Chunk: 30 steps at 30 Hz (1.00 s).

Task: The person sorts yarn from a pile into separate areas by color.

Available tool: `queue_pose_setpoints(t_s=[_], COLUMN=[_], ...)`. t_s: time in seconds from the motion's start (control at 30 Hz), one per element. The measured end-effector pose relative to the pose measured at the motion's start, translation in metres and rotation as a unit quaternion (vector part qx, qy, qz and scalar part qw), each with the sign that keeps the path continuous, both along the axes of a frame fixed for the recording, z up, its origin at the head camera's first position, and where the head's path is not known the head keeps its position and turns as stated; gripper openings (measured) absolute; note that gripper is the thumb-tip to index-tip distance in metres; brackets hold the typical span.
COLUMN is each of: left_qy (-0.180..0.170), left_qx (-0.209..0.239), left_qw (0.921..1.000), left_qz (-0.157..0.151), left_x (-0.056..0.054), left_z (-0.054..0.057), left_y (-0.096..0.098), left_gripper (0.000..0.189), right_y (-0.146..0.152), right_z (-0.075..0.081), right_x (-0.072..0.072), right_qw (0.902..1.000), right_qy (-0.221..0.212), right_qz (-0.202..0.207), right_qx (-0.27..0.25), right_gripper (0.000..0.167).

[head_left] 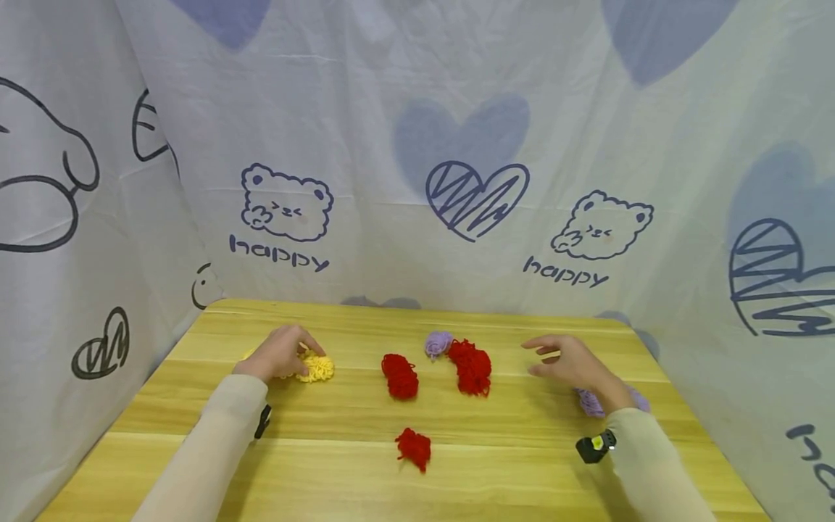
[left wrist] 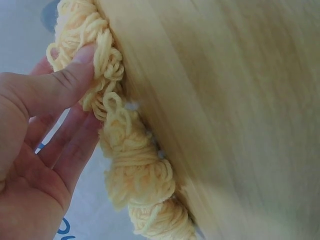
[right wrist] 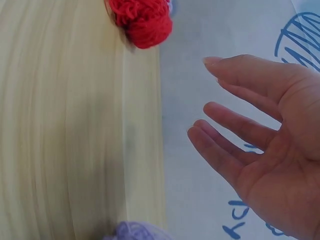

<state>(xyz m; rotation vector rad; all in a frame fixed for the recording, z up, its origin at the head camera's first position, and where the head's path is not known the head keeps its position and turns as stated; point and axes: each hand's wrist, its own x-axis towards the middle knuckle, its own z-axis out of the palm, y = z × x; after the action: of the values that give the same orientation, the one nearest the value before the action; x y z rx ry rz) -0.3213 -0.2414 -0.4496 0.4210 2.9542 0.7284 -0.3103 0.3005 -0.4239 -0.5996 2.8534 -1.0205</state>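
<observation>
At the left of the table, my left hand point(head_left: 279, 354) pinches a yellow yarn bundle point(head_left: 320, 368), thumb on its near side and fingers behind. The left wrist view shows more yellow yarn point(left wrist: 137, 175) in a row beside the held bundle point(left wrist: 82, 27). My right hand point(head_left: 566, 362) hovers over the right side with fingers apart and nothing between them. Lavender yarn point(head_left: 592, 403) lies under the right wrist, partly hidden by it. In the right wrist view, red yarn point(right wrist: 145, 22) lies beyond the fingertips.
Mid-table lie a red yarn bundle point(head_left: 401, 377), a larger red clump point(head_left: 471, 367) touching a lavender ball point(head_left: 438, 344), and a small red tuft point(head_left: 414, 449) nearer the front. A printed white cloth point(head_left: 365, 217) hangs behind the wooden table point(head_left: 509, 471).
</observation>
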Motion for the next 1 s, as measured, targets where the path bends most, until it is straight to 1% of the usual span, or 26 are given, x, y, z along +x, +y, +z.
queue_pose_setpoints(t_s=[0.13, 0.3, 0.4, 0.5, 0.53, 0.73, 0.8, 1.0], left_qy=[-0.008, -0.018, -0.017, -0.019, -0.018, -0.018, -0.020, -0.021], left_qx=[0.002, -0.001, -0.002, 0.001, 0.000, 0.002, 0.005, 0.008], left_qw=[1.0000, 0.9998, 0.9999, 0.9998, 0.9998, 0.9998, 0.9998, 0.9997], left_qz=[0.003, 0.005, 0.000, 0.005, 0.002, 0.000, 0.004, 0.002], left_x=[0.000, 0.001, 0.000, 0.000, 0.000, 0.000, 0.001, 0.001], left_z=[0.000, 0.002, 0.003, 0.003, 0.003, 0.002, 0.002, 0.002], left_y=[0.001, 0.002, 0.002, 0.002, 0.002, 0.001, 0.001, 0.000], left_gripper=[0.035, 0.035, 0.034, 0.035, 0.035, 0.034, 0.035, 0.035], right_y=[-0.007, -0.015, -0.020, -0.025, -0.026, -0.041, -0.048, -0.068], right_z=[-0.002, -0.003, -0.004, -0.004, -0.004, -0.008, -0.009, -0.012], right_x=[-0.003, -0.005, -0.007, -0.010, -0.011, -0.023, -0.027, -0.039], right_qw=[0.9999, 0.9998, 0.9995, 0.9991, 0.9990, 0.9990, 0.9991, 0.9990], right_qy=[-0.006, -0.002, 0.000, 0.002, 0.004, 0.015, 0.015, 0.004], right_qz=[0.008, 0.019, 0.028, 0.037, 0.040, 0.042, 0.040, 0.040], right_qx=[-0.006, -0.009, -0.014, -0.020, -0.019, -0.004, -0.002, -0.019], right_gripper=[0.040, 0.039, 0.039, 0.040, 0.040, 0.038, 0.037, 0.036])
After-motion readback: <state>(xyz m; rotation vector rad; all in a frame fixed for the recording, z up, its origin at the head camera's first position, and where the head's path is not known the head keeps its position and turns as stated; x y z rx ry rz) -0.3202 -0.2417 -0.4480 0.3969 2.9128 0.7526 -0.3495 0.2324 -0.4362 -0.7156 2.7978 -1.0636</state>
